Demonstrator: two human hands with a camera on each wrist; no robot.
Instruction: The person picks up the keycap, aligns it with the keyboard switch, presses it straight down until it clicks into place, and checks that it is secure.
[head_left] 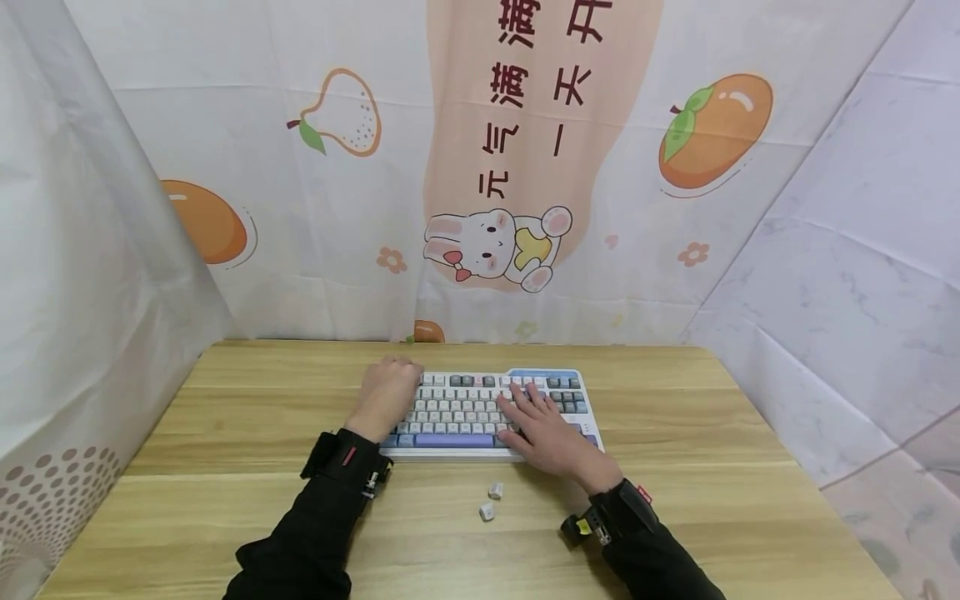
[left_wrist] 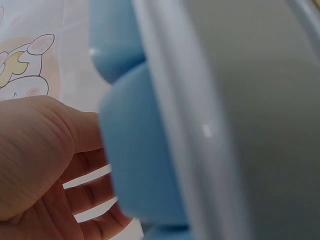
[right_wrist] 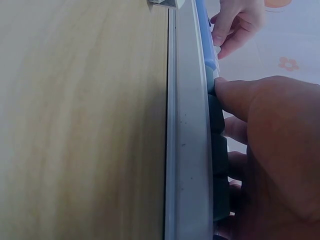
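only the head view frames the entire keyboard (head_left: 453, 406).

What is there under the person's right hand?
Under the right hand is the right part of the keyboard. The right wrist view shows dark keycaps along its front edge; whatever else lies beneath is covered.

keyboard case (head_left: 450, 455): smooth white plastic, soft sheen at edge | blue keys (left_wrist: 142, 150): smooth plastic, satin | loose keycaps (head_left: 487, 512): pale plastic, matt-looking | table (head_left: 675, 433): smooth wood-grain, faint sheen | backdrop (head_left: 322, 208): printed cloth, matt, creased | sleeve (head_left: 300, 537): black cloth, matt
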